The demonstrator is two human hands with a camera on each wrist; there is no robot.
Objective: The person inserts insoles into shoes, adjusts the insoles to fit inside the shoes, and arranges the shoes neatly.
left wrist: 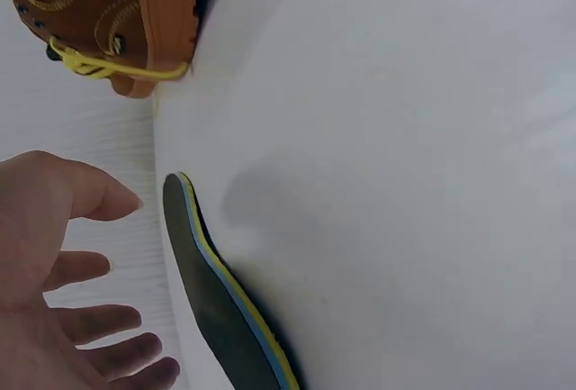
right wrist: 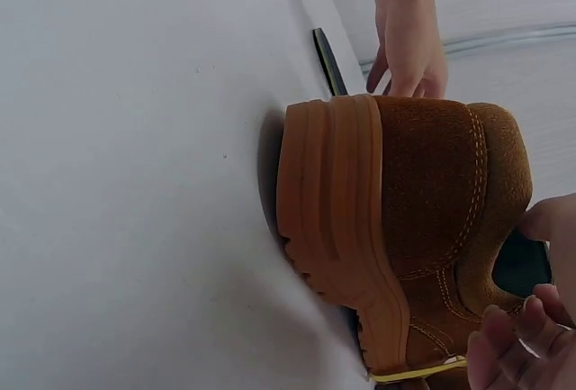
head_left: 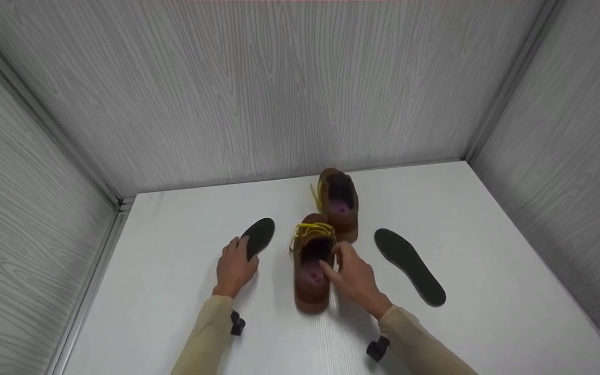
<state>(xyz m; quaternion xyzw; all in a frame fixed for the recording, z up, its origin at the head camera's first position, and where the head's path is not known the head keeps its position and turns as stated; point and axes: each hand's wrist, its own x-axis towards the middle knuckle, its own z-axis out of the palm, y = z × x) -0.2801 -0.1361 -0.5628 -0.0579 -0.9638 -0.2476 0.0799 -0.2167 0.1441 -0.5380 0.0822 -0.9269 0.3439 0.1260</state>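
We see the left hand point(head_left: 235, 268), fingers loose, at a dark insole point(head_left: 261, 234) slanting forward-right; whether the right hand point(head_left: 355, 274) grips the nearer shoe point(head_left: 311, 296), we cannot tell.

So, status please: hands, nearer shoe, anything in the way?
Left hand, fingers spread, by left insole. Right hand at opening of nearer shoe. Shoe upright. Possibly in the way: that hand; farther shoe beyond the toe.

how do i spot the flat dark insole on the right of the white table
On the white table, find the two yellow-laced brown suede shoes, standing near the middle. To their right lies the flat, dark, sole-shaped insole. Unlike the matching insole left of the shoes, partly covered by the left hand, it lies fully uncovered.
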